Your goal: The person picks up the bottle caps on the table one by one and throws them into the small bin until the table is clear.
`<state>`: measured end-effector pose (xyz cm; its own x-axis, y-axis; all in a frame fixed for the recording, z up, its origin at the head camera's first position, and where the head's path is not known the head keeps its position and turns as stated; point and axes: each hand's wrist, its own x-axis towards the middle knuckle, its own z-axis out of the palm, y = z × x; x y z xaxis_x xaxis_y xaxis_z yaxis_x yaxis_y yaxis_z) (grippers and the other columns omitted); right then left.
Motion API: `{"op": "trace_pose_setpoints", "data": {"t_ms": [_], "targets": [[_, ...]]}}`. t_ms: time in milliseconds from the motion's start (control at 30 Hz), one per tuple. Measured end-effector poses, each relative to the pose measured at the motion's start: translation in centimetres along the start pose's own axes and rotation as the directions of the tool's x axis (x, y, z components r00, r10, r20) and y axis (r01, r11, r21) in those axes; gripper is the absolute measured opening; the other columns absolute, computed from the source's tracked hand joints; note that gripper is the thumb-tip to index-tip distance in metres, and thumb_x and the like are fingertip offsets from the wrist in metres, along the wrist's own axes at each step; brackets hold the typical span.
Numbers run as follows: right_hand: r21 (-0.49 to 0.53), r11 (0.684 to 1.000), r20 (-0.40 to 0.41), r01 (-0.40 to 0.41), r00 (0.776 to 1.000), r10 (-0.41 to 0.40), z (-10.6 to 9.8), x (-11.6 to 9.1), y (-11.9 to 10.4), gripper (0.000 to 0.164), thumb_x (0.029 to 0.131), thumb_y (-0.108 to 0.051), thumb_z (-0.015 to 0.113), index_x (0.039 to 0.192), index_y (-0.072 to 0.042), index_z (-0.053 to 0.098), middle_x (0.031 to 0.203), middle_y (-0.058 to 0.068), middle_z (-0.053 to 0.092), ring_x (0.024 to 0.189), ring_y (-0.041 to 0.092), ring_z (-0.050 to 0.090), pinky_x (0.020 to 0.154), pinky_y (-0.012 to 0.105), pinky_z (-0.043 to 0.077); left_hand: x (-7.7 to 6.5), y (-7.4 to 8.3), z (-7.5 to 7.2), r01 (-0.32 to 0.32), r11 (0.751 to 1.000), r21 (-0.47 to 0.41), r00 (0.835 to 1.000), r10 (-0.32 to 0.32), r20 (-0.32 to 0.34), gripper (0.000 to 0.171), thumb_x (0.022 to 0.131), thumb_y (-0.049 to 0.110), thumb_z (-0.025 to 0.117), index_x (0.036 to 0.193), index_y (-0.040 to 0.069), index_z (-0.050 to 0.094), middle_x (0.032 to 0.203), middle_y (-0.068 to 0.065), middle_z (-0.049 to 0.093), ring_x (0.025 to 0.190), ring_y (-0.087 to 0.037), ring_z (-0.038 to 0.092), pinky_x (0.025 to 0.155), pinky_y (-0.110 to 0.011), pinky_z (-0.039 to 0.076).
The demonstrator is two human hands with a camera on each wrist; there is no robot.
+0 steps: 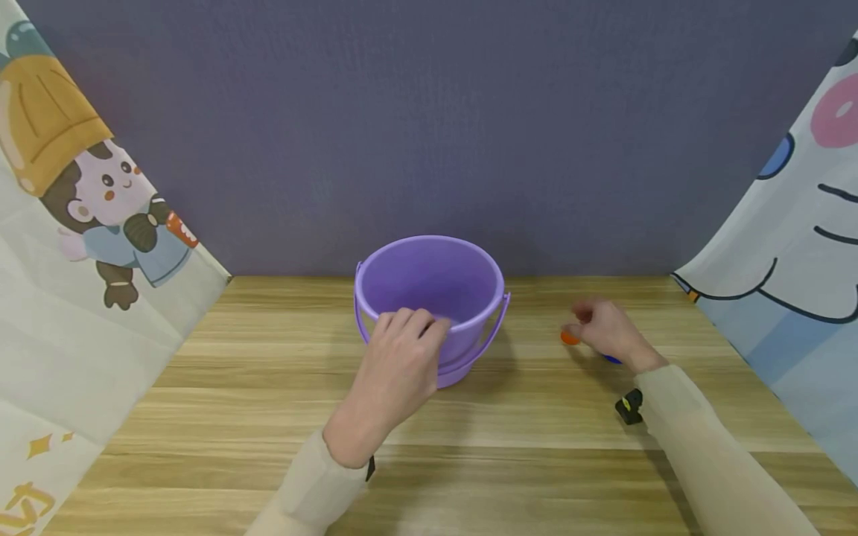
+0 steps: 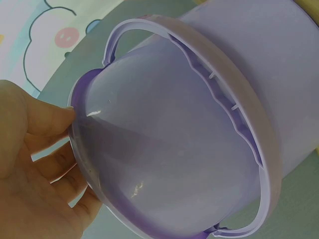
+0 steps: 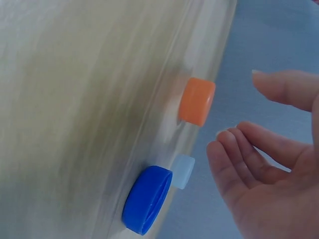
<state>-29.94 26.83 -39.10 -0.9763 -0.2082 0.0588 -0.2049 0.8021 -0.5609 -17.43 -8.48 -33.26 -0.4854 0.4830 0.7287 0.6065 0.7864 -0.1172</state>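
A purple bucket point(image 1: 462, 346) stands upright on the wooden table, its handle point(image 1: 494, 327) hanging down. My left hand point(image 1: 398, 368) pinches the bucket's near rim, with the thumb point(image 2: 52, 119) on the rim and the fingertips behind it. To the right, my right hand point(image 1: 611, 331) hovers beside an orange bottle cap point(image 3: 197, 101). Its thumb and fingers are apart and hold nothing in the right wrist view. A blue cap point(image 3: 146, 200) and a small whitish cap point(image 3: 183, 172) lie near the orange one. The head view hides most of the blue cap under the right hand.
The wooden table point(image 1: 221, 387) ends at a dark grey back wall point(image 1: 429, 112). Printed cloths hang at the left point(image 1: 74, 350) and right point(image 1: 804, 283) sides. A small black device point(image 1: 629, 407) sits at the right wrist.
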Motion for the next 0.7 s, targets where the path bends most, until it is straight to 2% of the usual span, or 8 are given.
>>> {"op": "trace_pose_setpoints", "data": {"t_ms": [467, 700], "targets": [[-0.058, 0.998, 0.049, -0.003, 0.999, 0.005, 0.21, 0.38, 0.55, 0.061, 0.091, -0.027, 0.071, 0.13, 0.017, 0.054, 0.126, 0.036, 0.059, 0.112, 0.049, 0.06, 0.092, 0.056, 0.05, 0.03, 0.0, -0.09, -0.002, 1.0, -0.002, 1.0, 0.002, -0.008, 0.026, 0.083, -0.003, 0.064, 0.105, 0.008, 0.072, 0.095, -0.005, 0.066, 0.085, -0.026, 0.059, 0.076, -0.038, 0.044], [-0.095, 0.995, 0.048, 0.005, 0.999, 0.0, 0.54, 0.69, 0.85, 0.054, 0.089, -0.024, 0.073, 0.121, 0.017, 0.059, 0.116, 0.033, 0.063, 0.1, 0.041, 0.063, 0.085, 0.052, 0.052, 0.07, -0.01, -0.1, -0.007, 1.0, -0.001, 1.0, 0.007, -0.018, 0.025, 0.083, -0.002, 0.064, 0.104, 0.008, 0.072, 0.093, -0.005, 0.066, 0.084, -0.027, 0.059, 0.075, -0.038, 0.044]]}}
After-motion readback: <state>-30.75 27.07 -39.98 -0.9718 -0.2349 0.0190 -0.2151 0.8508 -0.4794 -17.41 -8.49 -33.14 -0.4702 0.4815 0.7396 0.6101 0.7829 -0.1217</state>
